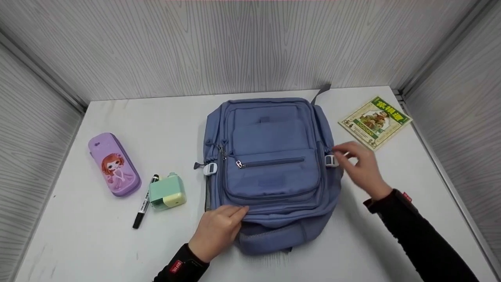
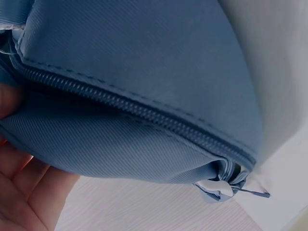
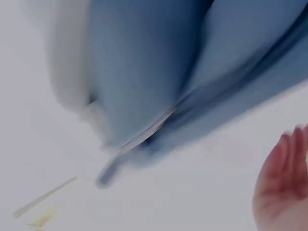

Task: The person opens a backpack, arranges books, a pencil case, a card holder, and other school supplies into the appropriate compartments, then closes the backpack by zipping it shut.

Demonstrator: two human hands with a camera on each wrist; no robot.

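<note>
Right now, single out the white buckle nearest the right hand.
The white buckle on the backpack side nearer the booklet, beside the right hand; its twin lies toward the purple pencil case.

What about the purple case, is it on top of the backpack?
No, the purple case lies on the white table, to the left of the blue backpack.

The person wears black sleeves (image 1: pixel 424 235) down to both wrists. The left cuff (image 1: pixel 192 262) carries a red label (image 1: pixel 176 266) with pale letters, and the right cuff (image 1: pixel 390 203) has a small red tag (image 1: pixel 407 197).
</note>
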